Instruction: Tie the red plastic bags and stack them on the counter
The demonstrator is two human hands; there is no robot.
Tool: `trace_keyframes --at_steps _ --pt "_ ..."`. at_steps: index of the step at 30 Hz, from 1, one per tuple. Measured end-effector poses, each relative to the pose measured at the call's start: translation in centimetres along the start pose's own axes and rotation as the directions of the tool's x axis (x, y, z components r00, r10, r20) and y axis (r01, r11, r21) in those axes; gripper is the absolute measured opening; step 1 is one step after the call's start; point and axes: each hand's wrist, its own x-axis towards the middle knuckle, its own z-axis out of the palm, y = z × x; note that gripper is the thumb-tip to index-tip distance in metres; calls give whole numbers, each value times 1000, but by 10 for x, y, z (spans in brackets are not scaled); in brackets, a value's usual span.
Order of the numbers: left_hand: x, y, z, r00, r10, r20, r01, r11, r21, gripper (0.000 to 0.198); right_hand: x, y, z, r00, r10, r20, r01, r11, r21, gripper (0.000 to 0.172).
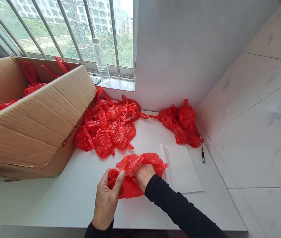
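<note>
A thin red plastic bag (132,190) lies loosely opened on the white table in front of me. My left hand (109,193) pinches its left edge between thumb and fingers. Into the mouth of the bag reaches my right hand (144,175), its fingers hidden by the plastic, so whether it grips anything does not show. What the bag contains is also out of sight. Just right of the bag lies a notebook (186,168) with a column of small marks along its left side.
A large open cardboard box (56,112) with red bags inside stands at the left. Several knotted red bags (115,132) are heaped beside it, and more red bags (180,124) sit at the back right. A pen (203,155) lies near the wall; a water bottle (100,62) stands on the sill.
</note>
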Motion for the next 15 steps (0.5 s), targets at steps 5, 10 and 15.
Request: trace_keyframes --at_steps 5,10,15 --pt "10 -16 -9 999 -38 -14 37 993 -109 35 7 -4 7 999 1 -54 -1 1000 -3 26" --pt "14 -13 -13 997 -31 -70 21 990 -140 45 -1 5 5 994 91 -53 -93 995 -24 24" --pt "21 -3 -4 998 10 -65 -21 984 -177 43 -8 23 -6 964 267 -3 -267 960 -87 19"
